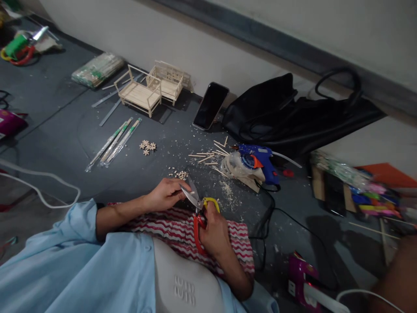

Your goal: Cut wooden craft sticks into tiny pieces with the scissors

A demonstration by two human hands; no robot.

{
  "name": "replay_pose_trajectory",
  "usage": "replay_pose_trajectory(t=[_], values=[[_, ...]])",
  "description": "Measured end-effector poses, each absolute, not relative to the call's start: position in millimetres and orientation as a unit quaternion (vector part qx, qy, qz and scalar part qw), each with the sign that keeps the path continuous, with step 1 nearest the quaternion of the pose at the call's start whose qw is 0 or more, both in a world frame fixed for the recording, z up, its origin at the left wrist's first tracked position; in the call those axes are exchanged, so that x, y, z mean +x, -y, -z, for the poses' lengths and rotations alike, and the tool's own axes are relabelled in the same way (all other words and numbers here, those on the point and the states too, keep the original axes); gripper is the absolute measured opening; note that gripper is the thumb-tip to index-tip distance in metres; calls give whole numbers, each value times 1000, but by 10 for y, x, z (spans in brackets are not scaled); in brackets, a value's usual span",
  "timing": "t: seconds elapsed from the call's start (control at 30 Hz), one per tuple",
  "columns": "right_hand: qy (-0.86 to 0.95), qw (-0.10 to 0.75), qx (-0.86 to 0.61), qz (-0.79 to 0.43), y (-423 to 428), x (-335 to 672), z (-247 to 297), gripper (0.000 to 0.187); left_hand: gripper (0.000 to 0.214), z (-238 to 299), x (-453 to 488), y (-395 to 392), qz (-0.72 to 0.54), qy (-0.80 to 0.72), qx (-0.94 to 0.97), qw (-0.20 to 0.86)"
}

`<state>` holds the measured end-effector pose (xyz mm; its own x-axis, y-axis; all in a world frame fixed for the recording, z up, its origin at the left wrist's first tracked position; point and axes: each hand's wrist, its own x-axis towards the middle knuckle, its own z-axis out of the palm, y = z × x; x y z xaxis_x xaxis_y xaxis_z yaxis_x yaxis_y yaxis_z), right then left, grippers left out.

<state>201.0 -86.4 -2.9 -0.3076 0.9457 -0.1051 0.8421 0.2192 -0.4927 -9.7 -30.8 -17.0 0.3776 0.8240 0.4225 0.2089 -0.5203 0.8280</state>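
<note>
Around the handles of the scissors [197,202], one red and one yellow, the fingers of the right hand [213,228] are closed, with the blades spread and pointing away from the body. Bent in beside the blades are the fingers of the left hand [167,193]; a tiny pale bit [192,192] shows at the metal (too small to make out clearly), and I cannot tell whether they grip it. Both forearms reach over a red-and-white wavy cloth [163,226].

Just beyond the left fingers, a small heap of cut pieces [181,174] lies on the dark surface [169,130]. Farther right are loose thin sticks [208,155], then a blue glue gun [262,158], with pale crumbs [228,191] scattered nearby. To the left sit a cluster of wooden flower shapes [148,147] and some narrow wrapped packs [114,143].

Toward the wall [137,32], two miniature wooden benches [140,95] stand upright near each other, metal strips [109,113] beside them and a bulky clear packet [97,69] farther left. Between the benches and a black bag [293,113], a phone [211,106] leans back, its screen dark.
</note>
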Motion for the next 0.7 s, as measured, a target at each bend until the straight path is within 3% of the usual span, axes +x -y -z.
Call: replay_pose_trajectory(t=[0.27, 0.47, 0.7], values=[[775, 100, -585, -219, 839, 2010, -10, 23, 22, 189, -92, 294, -388, -376, 723, 431], [802, 121, -554, -187, 796, 2015, -8, 25, 34, 65, -138, 254, -346, -334, 682, 551], [792, 108, -555, -230, 832, 2043, 23, 21, 50, 67, -152, 233, -313, -295, 572, 698]])
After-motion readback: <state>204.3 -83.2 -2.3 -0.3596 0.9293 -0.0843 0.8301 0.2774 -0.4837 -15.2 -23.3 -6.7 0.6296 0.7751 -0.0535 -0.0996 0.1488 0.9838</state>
